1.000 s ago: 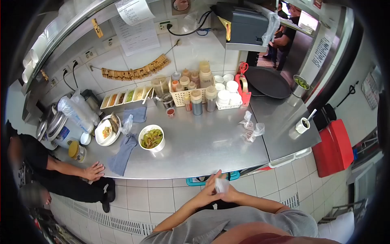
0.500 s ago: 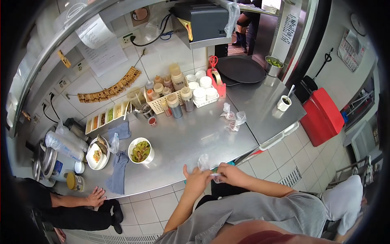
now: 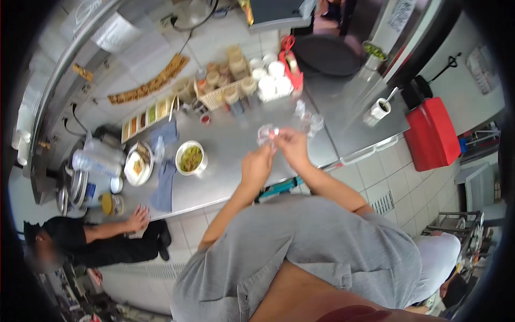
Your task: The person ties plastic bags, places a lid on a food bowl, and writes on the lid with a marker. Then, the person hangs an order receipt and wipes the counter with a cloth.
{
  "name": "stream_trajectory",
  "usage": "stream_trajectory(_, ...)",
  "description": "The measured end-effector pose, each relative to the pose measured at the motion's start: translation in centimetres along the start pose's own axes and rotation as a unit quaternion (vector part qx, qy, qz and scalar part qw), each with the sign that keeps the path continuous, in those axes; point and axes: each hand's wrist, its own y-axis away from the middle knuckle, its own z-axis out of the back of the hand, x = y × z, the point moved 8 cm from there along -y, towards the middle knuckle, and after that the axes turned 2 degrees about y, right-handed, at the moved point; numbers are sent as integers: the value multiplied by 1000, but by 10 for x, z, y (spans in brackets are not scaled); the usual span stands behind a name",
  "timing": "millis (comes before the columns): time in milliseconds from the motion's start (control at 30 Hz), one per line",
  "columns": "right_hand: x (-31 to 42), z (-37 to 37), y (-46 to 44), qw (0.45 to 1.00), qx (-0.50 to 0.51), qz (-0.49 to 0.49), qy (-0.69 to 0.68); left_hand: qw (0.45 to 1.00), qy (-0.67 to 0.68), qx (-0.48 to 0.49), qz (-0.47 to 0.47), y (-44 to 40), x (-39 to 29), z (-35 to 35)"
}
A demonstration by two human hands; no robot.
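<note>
Over the steel counter (image 3: pixel 230 145), both my hands pinch a small clear plastic bag (image 3: pixel 264 134). My left hand (image 3: pixel 257 165) is closed at the bag's lower end, and my right hand (image 3: pixel 293 150) grips it from the other side, with the fingertips close together. Blur hides the bag's contents. Several more small clear bags (image 3: pixel 311 122) lie on the counter beyond my right hand. To the left stands a white tub (image 3: pixel 185 167) with green vegetable pieces inside.
Sauce bottles (image 3: pixel 232 95) and white cups (image 3: pixel 274 85) line the back. A plate of food (image 3: pixel 138 163) and blue cloths (image 3: pixel 163 185) lie left. A co-worker's hand (image 3: pixel 138 217) rests at the counter edge. A red bin (image 3: pixel 433 134) stands right.
My hands have moved forward from the counter's front edge to over the counter, still holding the bag. The view has shifted, and more of the co-worker shows at left.
</note>
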Motion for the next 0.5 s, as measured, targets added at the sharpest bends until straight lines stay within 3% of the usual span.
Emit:
stream_trajectory(100,1,-4,-14,980,13,110,167,990,-53,-65,-111,-10,-10,30)
stream_trajectory(167,0,-12,-22,967,84,76,230,973,-9,-154,-172,-14,-23,67)
stream_trajectory(300,30,-36,-24,959,201,96,175,974,118,-164,-102,-25,23,81)
stream_trajectory(367,30,-49,-17,950,271,-14,154,939,316,-4,137,-28,56,68)
stream_trajectory(500,42,-74,-10,938,318,-4,137,907,393,83,130,-28,72,76)
